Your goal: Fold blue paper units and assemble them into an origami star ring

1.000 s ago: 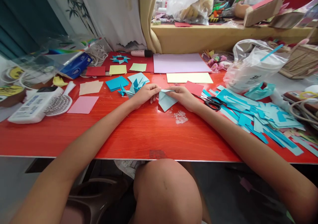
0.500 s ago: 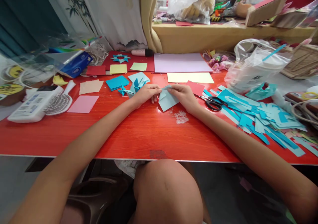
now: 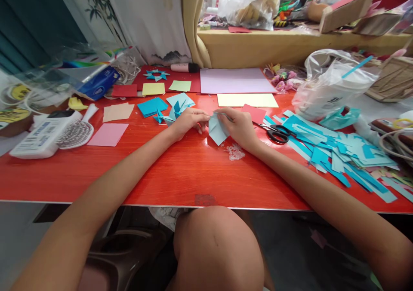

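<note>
Pinching a pale blue folded paper (image 3: 217, 131) between our left hand (image 3: 189, 121) and right hand (image 3: 238, 125) at the middle of the bench (image 3: 180, 170), we judge slipping fingers could skew its crease.

Open room on a crowded desk (image 3: 167, 175): a broad band of bare red surface runs along the near edge, broken only by a small white smear (image 3: 235, 152). Both hands meet mid-desk, pinching a pale blue folded paper (image 3: 217, 131). Black scissors (image 3: 275, 133) lie just beside the right hand (image 3: 238, 127), and a heap of blue paper strips (image 3: 335, 151) and a plastic bag (image 3: 329, 87) close off the right. Folded blue pieces (image 3: 176, 106) crowd the far side of the left hand (image 3: 189, 121). At left, a pink square (image 3: 108, 135), a hairbrush (image 3: 75, 133) and a white keypad device (image 3: 41, 137) stand in the way. A yellow sheet (image 3: 247, 100) and a lilac sheet (image 3: 235, 81) lie flat across the far strip.
</note>
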Action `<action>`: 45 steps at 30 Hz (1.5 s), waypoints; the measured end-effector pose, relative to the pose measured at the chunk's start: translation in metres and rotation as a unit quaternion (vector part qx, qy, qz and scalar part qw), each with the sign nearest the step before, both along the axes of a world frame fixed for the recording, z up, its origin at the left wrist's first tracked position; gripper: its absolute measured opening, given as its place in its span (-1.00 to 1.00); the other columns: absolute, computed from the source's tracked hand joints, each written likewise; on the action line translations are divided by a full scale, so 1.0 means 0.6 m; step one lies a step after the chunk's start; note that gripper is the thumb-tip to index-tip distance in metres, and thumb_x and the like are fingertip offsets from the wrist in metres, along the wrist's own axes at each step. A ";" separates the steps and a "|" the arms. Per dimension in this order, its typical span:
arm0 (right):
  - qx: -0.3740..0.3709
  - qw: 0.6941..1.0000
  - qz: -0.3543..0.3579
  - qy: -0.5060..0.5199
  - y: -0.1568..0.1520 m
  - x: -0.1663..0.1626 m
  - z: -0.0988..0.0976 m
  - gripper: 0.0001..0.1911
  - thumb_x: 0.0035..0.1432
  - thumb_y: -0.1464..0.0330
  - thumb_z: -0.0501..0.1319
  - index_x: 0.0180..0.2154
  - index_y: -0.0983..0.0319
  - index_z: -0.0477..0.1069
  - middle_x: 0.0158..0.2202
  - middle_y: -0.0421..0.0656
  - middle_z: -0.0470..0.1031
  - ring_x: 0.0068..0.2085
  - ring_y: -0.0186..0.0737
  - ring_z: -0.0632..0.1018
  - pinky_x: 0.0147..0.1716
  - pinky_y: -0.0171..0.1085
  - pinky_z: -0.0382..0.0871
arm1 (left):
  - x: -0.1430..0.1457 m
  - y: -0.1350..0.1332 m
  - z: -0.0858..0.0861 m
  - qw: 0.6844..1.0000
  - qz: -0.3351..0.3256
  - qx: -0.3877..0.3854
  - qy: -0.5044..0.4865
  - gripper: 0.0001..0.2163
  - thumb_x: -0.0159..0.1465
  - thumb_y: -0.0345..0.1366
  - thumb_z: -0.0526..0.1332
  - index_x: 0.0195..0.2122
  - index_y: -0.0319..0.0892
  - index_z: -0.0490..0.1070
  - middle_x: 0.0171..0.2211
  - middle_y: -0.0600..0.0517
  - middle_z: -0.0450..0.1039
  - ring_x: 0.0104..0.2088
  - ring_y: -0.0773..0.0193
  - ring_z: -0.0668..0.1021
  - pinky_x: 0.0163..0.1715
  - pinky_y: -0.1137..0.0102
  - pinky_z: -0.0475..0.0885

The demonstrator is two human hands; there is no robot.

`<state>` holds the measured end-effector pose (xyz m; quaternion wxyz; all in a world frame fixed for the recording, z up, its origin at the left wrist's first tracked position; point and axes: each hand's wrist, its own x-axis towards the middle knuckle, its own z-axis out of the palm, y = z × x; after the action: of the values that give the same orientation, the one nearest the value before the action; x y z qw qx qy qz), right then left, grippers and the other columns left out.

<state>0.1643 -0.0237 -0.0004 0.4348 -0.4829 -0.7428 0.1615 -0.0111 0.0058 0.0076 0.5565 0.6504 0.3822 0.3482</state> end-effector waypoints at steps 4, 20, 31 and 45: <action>0.027 0.999 0.033 -0.031 0.004 0.011 -0.001 -0.70 0.17 0.35 0.04 -0.17 0.17 0.51 -0.27 -0.13 0.53 -0.32 -0.23 0.47 -0.30 -0.25 0.27 | -0.002 0.001 0.001 0.999 -0.011 -0.015 -0.027 -0.87 0.09 -0.35 0.19 -0.51 -0.32 0.42 -0.56 0.02 0.40 -0.60 0.44 0.43 -0.65 0.54 0.35; -0.096 0.965 0.041 0.239 0.015 0.009 -0.001 -0.63 0.12 0.19 0.15 -0.05 0.17 0.29 -0.28 -0.15 0.47 -0.25 -0.27 0.49 -0.28 -0.30 0.37 | 0.015 -0.004 -0.015 0.985 0.138 0.098 0.019 -0.85 0.17 -0.32 0.18 -0.51 -0.24 0.31 -0.62 0.12 0.26 -0.64 0.50 0.33 -0.65 0.56 0.27; -0.255 0.895 0.244 0.275 -0.009 -0.021 0.005 -0.66 0.03 0.26 0.25 -0.13 0.19 0.34 -0.03 -0.09 0.41 -0.14 -0.23 0.50 -0.11 -0.17 0.43 | 0.045 -0.037 -0.012 0.936 0.337 0.099 -0.026 -0.88 0.18 -0.38 0.11 -0.47 -0.18 0.17 -0.45 0.10 0.26 -0.39 0.43 0.37 -0.30 0.49 0.33; -0.260 0.850 0.175 0.423 0.008 -0.020 -0.017 -0.89 0.16 0.39 0.05 -0.32 0.25 0.34 -0.28 -0.10 0.51 -0.25 -0.25 0.55 -0.12 -0.17 0.44 | 0.019 -0.024 -0.005 0.857 0.133 0.465 0.176 -0.91 0.17 -0.48 0.08 -0.36 -0.17 0.19 -0.23 -0.04 0.24 -0.24 0.28 0.37 -0.27 0.39 0.32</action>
<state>0.1526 -0.0190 -0.0105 0.5295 -0.3254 -0.4902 0.6111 0.0003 -0.0088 0.0044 0.0607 0.8272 0.3499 0.4355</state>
